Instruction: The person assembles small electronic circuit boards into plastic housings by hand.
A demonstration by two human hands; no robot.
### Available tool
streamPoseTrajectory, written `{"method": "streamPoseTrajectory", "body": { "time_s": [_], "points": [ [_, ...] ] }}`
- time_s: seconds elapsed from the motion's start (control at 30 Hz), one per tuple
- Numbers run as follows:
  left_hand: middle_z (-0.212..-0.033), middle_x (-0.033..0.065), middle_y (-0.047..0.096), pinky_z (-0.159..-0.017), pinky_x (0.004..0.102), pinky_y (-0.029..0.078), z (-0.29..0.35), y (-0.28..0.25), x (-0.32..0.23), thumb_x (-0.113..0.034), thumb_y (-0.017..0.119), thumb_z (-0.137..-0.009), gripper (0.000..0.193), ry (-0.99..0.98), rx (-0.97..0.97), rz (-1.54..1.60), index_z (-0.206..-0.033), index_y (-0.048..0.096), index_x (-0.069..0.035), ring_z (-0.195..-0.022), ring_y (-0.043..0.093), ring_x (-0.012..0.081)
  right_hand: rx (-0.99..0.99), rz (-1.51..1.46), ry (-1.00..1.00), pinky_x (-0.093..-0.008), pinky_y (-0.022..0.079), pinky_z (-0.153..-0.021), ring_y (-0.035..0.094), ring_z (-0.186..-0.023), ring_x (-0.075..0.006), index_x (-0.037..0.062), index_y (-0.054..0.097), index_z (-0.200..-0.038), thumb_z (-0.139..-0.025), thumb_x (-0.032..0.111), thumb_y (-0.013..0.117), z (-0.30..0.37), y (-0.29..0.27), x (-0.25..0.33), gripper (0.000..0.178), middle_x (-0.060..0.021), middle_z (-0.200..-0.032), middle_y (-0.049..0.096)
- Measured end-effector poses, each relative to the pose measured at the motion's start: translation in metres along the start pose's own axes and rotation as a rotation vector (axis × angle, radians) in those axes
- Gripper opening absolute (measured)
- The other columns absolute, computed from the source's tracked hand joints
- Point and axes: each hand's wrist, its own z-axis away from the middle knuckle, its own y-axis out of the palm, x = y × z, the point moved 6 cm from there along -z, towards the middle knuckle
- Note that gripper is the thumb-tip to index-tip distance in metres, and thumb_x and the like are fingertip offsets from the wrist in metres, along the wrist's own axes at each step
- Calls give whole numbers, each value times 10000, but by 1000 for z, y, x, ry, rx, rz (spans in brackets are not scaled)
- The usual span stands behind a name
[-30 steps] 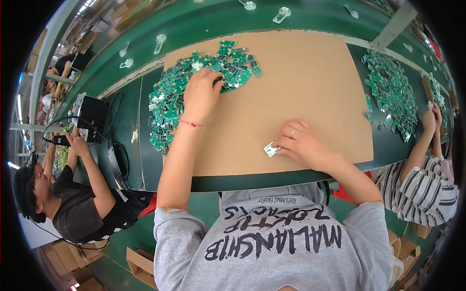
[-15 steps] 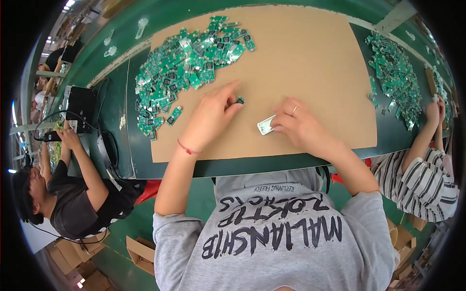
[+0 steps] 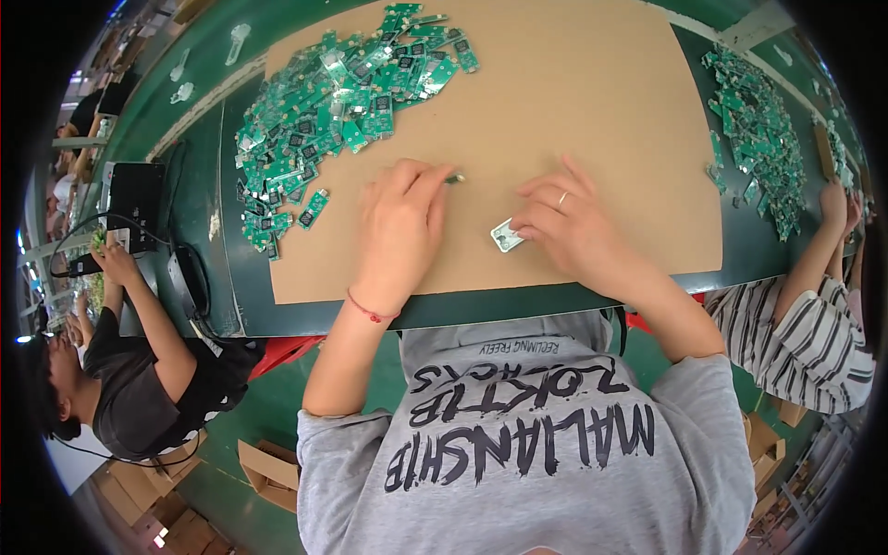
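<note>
Co-worker at left: a person in a black top [image 3: 139, 388], well to the left of the left fingers, one hand beside a black box [image 3: 137, 208].
Adapter: a black adapter [image 3: 190, 277] with cables, nearer than that box to the left fingers, yet well apart from them.
Board heap: a broad heap of green circuit boards [image 3: 324, 102], ahead and to the left of the left fingers, many overlapping.
Stray board: one green board [image 3: 314, 209] at the heap's near edge, left of the left fingers.
Left hand: the left hand [image 3: 400, 222] has thumb and fingers pinched on a small green board [image 3: 455, 178], mostly hidden, its end poking out to the right of the fingertips.
Sheet: brown cardboard [image 3: 499, 111] below both sets of fingers.
Pale piece: a flat, pale, rectangular piece [image 3: 505, 236], just left of the right fingertips and touching them; whether it rests on the cardboard, I cannot tell.
Right hand: the right hand [image 3: 583, 227] grasps that piece by its right end, one finger stretched out forward; a ring [image 3: 562, 197] sits on another.
Second heap: more green boards [image 3: 754, 139], well right of the right fingers.
Co-worker at right: a striped sleeve [image 3: 805, 333], beyond the right fingers.
</note>
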Motion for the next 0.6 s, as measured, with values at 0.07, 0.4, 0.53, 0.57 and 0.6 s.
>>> {"method": "streamPoseTrajectory", "body": {
  "time_s": [0.07, 0.4, 0.53, 0.57, 0.6],
  "points": [
    [-930, 70, 541, -655, 252, 428, -1, 1, -7, -35, 579, -810, 198, -71, 48, 249, -1006, 603, -18, -761, 544, 151, -15, -16, 23, -501, 253, -1022, 534, -987, -211, 93, 560, -809, -743, 66, 636, 1, -4, -3, 104, -43, -893, 562],
    [-870, 37, 546, -603, 209, 415, -3, 8, -36, -20, 574, -818, 143, -175, 41, 1148, -954, 618, -27, -733, 526, 98, 6, -609, 287, -302, 457, -762, 559, -799, -146, 55, 527, -874, -872, 105, 526, -1, -24, 2, 51, -23, -808, 563],
    [-854, 55, 551, -593, 245, 450, 3, -14, -50, -1, 599, -788, 170, -51, -133, 773, -948, 639, -42, -711, 554, 135, -116, -1003, 376, -223, 451, -643, 541, -785, -72, 33, 521, -863, -888, 104, 511, 5, -12, 6, 75, -13, -811, 575],
    [-849, 62, 552, -592, 260, 463, 5, -19, -54, 5, 610, -775, 182, 14, -201, 635, -946, 644, -45, -706, 564, 152, -145, -1040, 372, -223, 451, -660, 540, -777, -63, 23, 517, -868, -893, 102, 508, 4, -13, 8, 83, -15, -814, 575],
    [-840, 73, 550, -593, 279, 473, 8, -21, -55, 29, 635, -734, 216, 25, -232, 621, -932, 650, -55, -713, 574, 184, -174, -1077, 369, -223, 451, -677, 539, -770, -55, 13, 512, -872, -897, 100, 505, 3, -13, 11, 90, -16, -818, 576]
  ]
}}
